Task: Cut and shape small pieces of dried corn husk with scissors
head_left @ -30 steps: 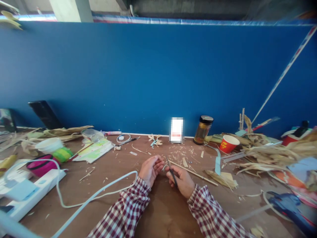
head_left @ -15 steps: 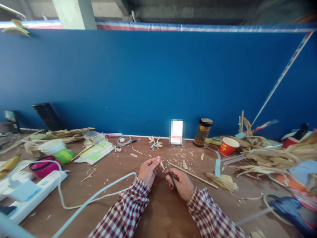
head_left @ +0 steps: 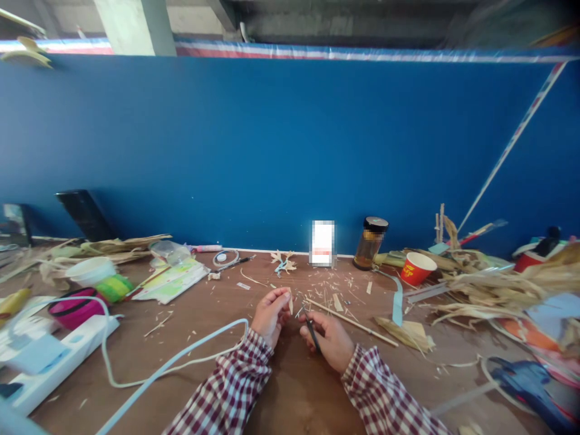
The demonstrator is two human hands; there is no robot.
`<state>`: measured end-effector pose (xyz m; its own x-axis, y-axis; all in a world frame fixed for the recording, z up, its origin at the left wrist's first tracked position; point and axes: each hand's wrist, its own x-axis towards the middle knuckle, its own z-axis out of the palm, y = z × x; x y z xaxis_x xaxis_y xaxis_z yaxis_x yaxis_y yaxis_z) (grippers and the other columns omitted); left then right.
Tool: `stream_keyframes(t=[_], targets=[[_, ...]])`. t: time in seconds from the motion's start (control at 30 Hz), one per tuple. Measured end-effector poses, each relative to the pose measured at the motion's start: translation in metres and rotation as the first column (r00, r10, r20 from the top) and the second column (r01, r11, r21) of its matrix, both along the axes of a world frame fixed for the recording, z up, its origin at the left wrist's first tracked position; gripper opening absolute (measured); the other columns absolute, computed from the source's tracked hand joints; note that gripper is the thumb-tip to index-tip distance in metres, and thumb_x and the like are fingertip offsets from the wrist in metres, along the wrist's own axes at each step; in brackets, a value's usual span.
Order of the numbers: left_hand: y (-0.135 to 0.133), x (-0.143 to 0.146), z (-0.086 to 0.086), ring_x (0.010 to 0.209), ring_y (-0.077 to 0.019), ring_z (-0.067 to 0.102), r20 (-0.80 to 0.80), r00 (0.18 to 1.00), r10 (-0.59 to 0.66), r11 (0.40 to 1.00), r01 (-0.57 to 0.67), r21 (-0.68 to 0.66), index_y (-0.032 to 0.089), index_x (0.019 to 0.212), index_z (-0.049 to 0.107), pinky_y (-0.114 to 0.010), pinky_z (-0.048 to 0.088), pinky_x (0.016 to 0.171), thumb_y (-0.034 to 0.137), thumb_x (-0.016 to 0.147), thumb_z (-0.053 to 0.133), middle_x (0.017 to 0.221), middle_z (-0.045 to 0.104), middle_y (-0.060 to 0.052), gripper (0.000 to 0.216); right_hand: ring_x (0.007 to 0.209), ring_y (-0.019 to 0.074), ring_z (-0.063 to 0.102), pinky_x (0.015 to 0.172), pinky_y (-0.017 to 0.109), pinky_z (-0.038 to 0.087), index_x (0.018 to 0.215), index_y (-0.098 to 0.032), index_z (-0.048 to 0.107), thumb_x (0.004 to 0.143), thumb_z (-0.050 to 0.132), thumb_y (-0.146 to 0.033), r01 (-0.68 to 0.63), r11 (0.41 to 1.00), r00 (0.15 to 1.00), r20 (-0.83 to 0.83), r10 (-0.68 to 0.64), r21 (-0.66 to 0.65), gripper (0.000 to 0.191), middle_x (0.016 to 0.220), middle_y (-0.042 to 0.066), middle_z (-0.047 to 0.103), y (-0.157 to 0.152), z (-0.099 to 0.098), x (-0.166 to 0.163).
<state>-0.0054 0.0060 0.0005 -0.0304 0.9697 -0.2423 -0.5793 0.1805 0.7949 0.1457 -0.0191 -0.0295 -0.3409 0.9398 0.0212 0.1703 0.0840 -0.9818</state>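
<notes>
Over the middle of the brown table, my left hand (head_left: pixel 270 315) pinches a small pale piece of dried husk (head_left: pixel 290 300) between thumb and fingertips. My right hand (head_left: pixel 330 338) is wrapped round dark-handled scissors (head_left: pixel 310 329), whose tips point up and left toward the piece, a short gap apart from it. Beyond my hands lie many pale clippings (head_left: pixel 333 284) and a thin stick (head_left: pixel 353 323). A small star-shaped husk piece with light blue strips (head_left: pixel 283 262) lies near the wall.
A lidded jar of brown liquid (head_left: pixel 370 244) and a red paper cup (head_left: pixel 417 269) stand at the back right, beside heaped dry husks (head_left: pixel 480 296). A blue glue gun (head_left: pixel 528 380) lies front right. At left are a power strip (head_left: pixel 67 362), a white cable (head_left: pixel 181 347) and a pink pouch (head_left: pixel 77 308).
The scissors have drawn back a little from the husk piece. My left hand has turned the piece more upright.
</notes>
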Motion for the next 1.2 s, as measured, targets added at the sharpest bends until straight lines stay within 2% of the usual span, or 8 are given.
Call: stream_keyframes(t=[0.27, 0.47, 0.7, 1.0, 1.2], targets=[[0.001, 0.0, -0.001, 0.042, -0.0023, 0.047, 0.022, 1.0, 0.003, 0.999, -0.004, 0.033, 0.014, 0.082, 0.062, -0.013, 0.037, 0.041, 0.021, 0.058, 0.075, 0.054, 0.055, 0.005, 0.028, 0.049, 0.0107, 0.047, 0.048, 0.022, 0.041, 0.101, -0.018, 0.057, 0.075, 0.055, -0.044, -0.011, 1.0, 1.0, 0.002, 0.011, -0.019, 0.037, 0.057, -0.003, 0.05, -0.001, 0.003, 0.0], [0.001, 0.001, 0.0, 0.043, -0.0025, 0.048, 0.035, 0.999, -0.001, 1.0, 0.0, 0.008, 0.014, 0.089, 0.064, -0.012, 0.039, 0.04, 0.017, 0.061, 0.073, 0.059, 0.059, 0.003, 0.03, 0.048, 0.0102, 0.046, 0.048, 0.022, 0.041, 0.103, -0.018, 0.056, 0.076, 0.055, -0.043, -0.017, 1.0, 1.0, 0.011, 0.017, 0.007, 0.037, 0.057, -0.003, 0.05, 0.0, 0.0, 0.0], [0.003, 0.001, -0.003, 0.044, -0.0034, 0.05, 0.086, 0.995, 0.044, 0.998, -0.046, 0.032, 0.011, 0.078, 0.064, -0.012, 0.042, 0.041, 0.012, 0.063, 0.072, 0.057, 0.059, 0.002, 0.017, 0.05, 0.0103, 0.047, 0.049, 0.022, 0.042, 0.104, -0.018, 0.056, 0.077, 0.054, -0.043, -0.032, 0.999, 0.999, 0.012, 0.032, 0.005, 0.036, 0.059, -0.003, 0.05, 0.0, 0.0, 0.001], [0.001, 0.001, -0.001, 0.046, -0.0037, 0.053, 0.083, 0.996, 0.042, 0.999, -0.041, -0.018, 0.011, 0.079, 0.063, -0.012, 0.046, 0.044, 0.008, 0.068, 0.066, 0.06, 0.06, 0.001, 0.012, 0.051, 0.01, 0.047, 0.049, 0.021, 0.04, 0.102, -0.017, 0.057, 0.079, 0.054, -0.039, -0.031, 0.998, 0.995, 0.094, 0.026, 0.05, 0.032, 0.058, -0.003, 0.051, 0.0, 0.001, 0.001], [0.0, 0.002, 0.001, 0.047, -0.0043, 0.054, 0.086, 0.996, 0.033, 0.999, -0.032, -0.014, 0.01, 0.078, 0.063, -0.013, 0.048, 0.046, 0.006, 0.068, 0.066, 0.061, 0.061, 0.0, 0.011, 0.05, 0.0097, 0.048, 0.048, 0.02, 0.04, 0.101, -0.017, 0.057, 0.079, 0.054, -0.038, -0.045, 0.999, 0.996, 0.078, 0.043, 0.027, 0.03, 0.057, -0.003, 0.051, -0.003, 0.01, 0.0]])
